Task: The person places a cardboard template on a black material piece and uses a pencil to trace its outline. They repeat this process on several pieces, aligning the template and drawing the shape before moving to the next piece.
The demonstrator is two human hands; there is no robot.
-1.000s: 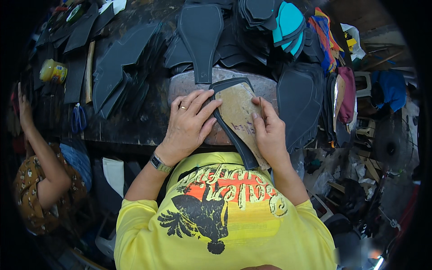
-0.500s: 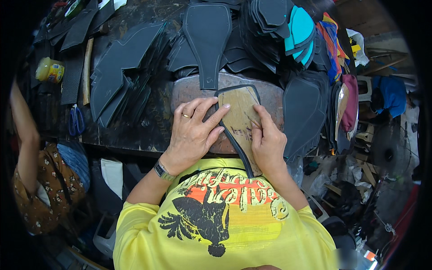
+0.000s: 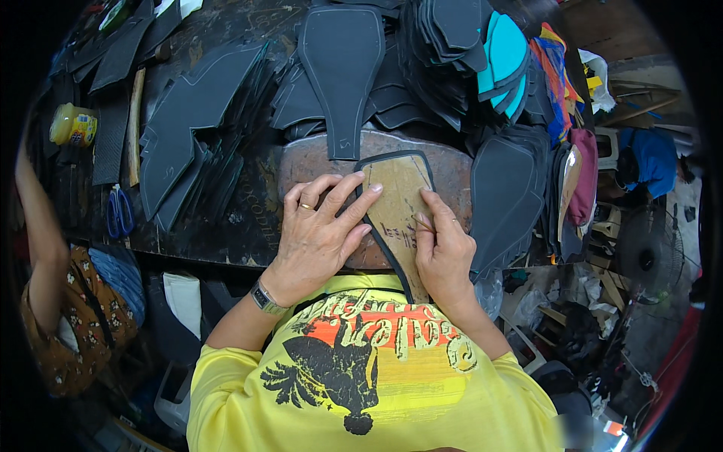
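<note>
A tan board template [image 3: 397,200] with handwritten marks lies over a dark sheet piece [image 3: 392,256], whose edge shows around it. My left hand [image 3: 320,218], with a ring and a wristwatch, rests open, its spread fingertips on the template's left edge. My right hand [image 3: 446,245] is closed in a pinch at the template's right side, around a thin, pointed, stick-like tool [image 3: 423,223]; its exact kind is too small to make out. Beneath them is a worn brown work board [image 3: 305,154]. Just beyond lies a dark cut piece [image 3: 343,68] with a pale outline.
Stacks of dark cut pieces stand at the left [image 3: 199,113], back [image 3: 444,68] and right [image 3: 508,188], with turquoise pieces [image 3: 501,60] among them. Blue-handled scissors [image 3: 119,213], a wooden stick [image 3: 136,128] and a yellow jar [image 3: 74,125] lie left. Another person's arm [image 3: 45,218] is at far left.
The view has shifted slightly. My right hand's thin tool sits a little lower along the template's right side, while my left hand keeps its place on the template.
</note>
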